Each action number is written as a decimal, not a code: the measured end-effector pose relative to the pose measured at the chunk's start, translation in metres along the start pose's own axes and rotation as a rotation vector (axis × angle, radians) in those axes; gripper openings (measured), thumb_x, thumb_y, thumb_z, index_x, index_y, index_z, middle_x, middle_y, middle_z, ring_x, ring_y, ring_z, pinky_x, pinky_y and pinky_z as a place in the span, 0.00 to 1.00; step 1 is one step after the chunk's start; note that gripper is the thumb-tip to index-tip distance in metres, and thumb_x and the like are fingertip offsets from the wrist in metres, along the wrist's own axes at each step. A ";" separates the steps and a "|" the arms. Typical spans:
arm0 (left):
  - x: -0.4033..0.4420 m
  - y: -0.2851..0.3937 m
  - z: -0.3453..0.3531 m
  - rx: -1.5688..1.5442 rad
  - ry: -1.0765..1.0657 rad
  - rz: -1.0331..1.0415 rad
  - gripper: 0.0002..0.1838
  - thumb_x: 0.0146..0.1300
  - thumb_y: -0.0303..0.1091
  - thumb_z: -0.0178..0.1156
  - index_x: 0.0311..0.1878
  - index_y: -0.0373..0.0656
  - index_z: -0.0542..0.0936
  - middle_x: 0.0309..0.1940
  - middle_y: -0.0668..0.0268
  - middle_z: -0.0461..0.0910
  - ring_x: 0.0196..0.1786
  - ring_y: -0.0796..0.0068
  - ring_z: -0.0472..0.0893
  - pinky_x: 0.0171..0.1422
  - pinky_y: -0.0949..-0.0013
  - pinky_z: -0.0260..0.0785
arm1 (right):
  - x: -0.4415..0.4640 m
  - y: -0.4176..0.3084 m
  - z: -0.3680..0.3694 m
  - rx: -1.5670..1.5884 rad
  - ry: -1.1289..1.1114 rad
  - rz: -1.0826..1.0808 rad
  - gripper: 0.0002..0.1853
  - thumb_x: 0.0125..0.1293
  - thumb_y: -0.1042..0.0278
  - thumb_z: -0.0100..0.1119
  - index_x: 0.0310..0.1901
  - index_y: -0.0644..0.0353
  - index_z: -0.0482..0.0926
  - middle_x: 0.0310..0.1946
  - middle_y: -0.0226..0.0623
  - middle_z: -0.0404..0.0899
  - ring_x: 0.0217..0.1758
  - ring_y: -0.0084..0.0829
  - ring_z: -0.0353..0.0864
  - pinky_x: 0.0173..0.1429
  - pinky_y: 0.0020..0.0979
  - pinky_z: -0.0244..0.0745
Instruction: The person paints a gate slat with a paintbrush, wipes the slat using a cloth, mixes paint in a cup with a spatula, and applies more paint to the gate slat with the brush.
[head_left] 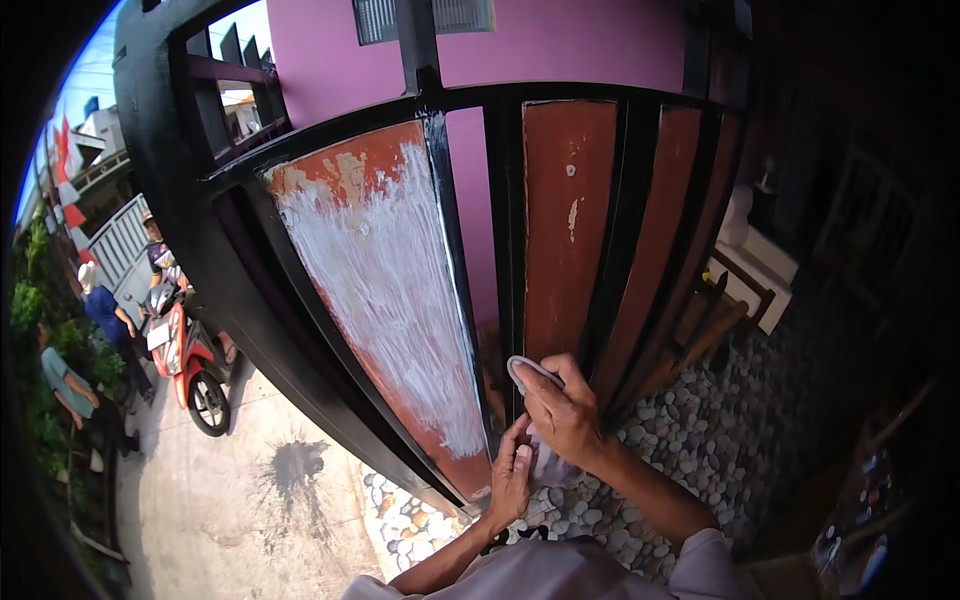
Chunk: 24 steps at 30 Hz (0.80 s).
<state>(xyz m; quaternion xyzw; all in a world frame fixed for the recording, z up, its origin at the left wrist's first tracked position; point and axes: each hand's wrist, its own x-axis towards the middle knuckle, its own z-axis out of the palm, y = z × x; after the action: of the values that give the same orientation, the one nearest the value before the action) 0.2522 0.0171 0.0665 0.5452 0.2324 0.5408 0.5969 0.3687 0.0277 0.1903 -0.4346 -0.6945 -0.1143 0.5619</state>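
A metal gate with black bars (505,250) and reddish-brown panels (568,220) stands before me. Its nearest panel (375,270) is streaked with white over most of its surface. My right hand (565,415) is closed around a pale, thin-rimmed oval piece (530,372), in front of a black bar; its exact kind is unclear. Just below and left, my left hand (510,480) is by the white-streaked panel's lower right edge, fingers stretched upward and thumb apart. Pale purplish material (550,465) shows under my right hand; I cannot tell whether either hand touches it.
Pebbled ground (690,460) lies below and right. Concrete paving (210,500) with a dark splatter (295,470) is at left. Beyond the gate are a red motorbike (180,350) with a rider and two people (105,310) on foot. A pink-purple wall (560,45) rises behind.
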 end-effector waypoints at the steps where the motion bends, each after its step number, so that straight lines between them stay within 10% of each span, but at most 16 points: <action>1: 0.000 0.000 -0.003 -0.003 -0.002 0.006 0.21 0.74 0.34 0.51 0.66 0.35 0.68 0.56 0.59 0.76 0.60 0.71 0.74 0.66 0.69 0.63 | 0.017 0.000 -0.001 -0.050 0.029 -0.073 0.25 0.55 0.87 0.63 0.55 0.60 0.80 0.38 0.40 0.74 0.34 0.34 0.79 0.37 0.31 0.78; 10: -0.066 -0.075 -0.117 0.469 -0.111 -0.305 0.15 0.67 0.37 0.64 0.49 0.36 0.81 0.38 0.61 0.86 0.42 0.74 0.84 0.50 0.69 0.76 | 0.152 -0.029 -0.016 -0.513 0.196 -0.513 0.32 0.59 0.81 0.64 0.67 0.60 0.70 0.41 0.36 0.70 0.38 0.30 0.77 0.36 0.30 0.81; 19: -0.185 -0.206 -0.277 0.881 0.324 -0.676 0.13 0.56 0.39 0.61 0.30 0.39 0.86 0.30 0.58 0.86 0.34 0.64 0.85 0.43 0.64 0.75 | 0.181 -0.022 -0.004 -0.707 0.197 -0.602 0.28 0.62 0.78 0.59 0.66 0.63 0.71 0.40 0.37 0.69 0.38 0.29 0.74 0.35 0.29 0.72; 24: -0.219 -0.217 -0.321 1.247 0.019 -0.594 0.16 0.58 0.43 0.60 0.23 0.41 0.85 0.21 0.58 0.82 0.24 0.62 0.80 0.34 0.60 0.72 | 0.186 -0.027 -0.005 -0.737 0.198 -0.597 0.27 0.63 0.77 0.58 0.66 0.64 0.71 0.40 0.38 0.69 0.38 0.30 0.74 0.36 0.30 0.70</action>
<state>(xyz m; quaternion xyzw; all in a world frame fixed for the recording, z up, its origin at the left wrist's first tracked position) -0.0078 -0.0127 -0.2930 0.6951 0.6448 0.1244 0.2924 0.3540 0.0966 0.3648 -0.3734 -0.6454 -0.5498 0.3764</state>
